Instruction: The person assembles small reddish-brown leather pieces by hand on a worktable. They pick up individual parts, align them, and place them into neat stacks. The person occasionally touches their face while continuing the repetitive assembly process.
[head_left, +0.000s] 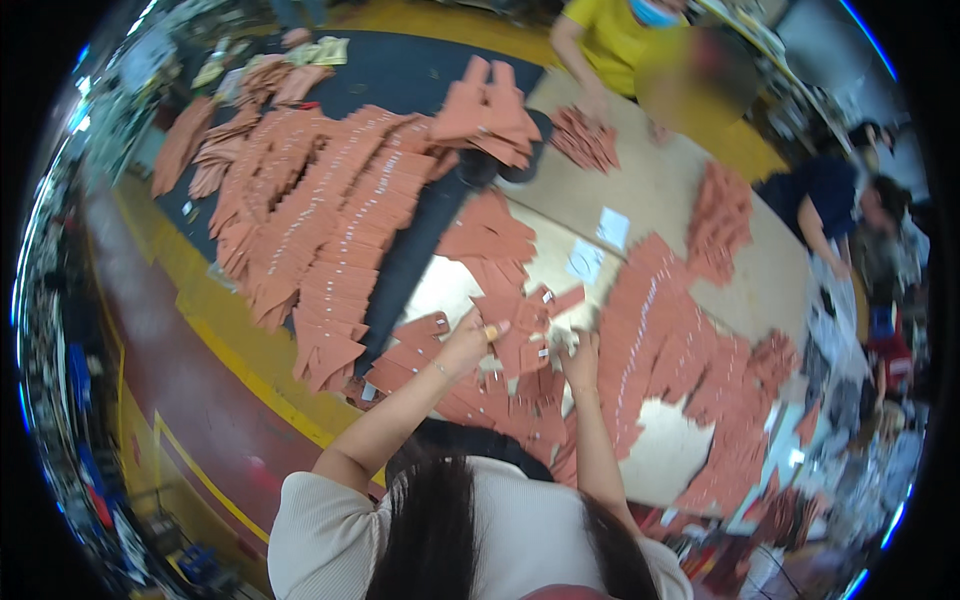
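Salmon-coloured cut fabric pieces [515,335], several with small white labels, lie overlapping in front of me. My left hand [464,347] is at the left side of these pieces, with a yellow-orange band round one finger. It appears closed on the edge of a fabric piece between thumb and fingers. On the other side of the same pieces is my right hand [580,360], its fingers bent and apart. Nothing shows clearly in it. More labelled pieces [535,405] lie between my forearms, close to my body.
Long overlapping rows of salmon pieces [330,225] cover the dark table [395,75] at left. Another row [640,330] runs along my right. Two white paper sheets [585,262] lie ahead. Across the table, a person in yellow [610,45] handles a stack [585,138]; another person [825,200] stands right.
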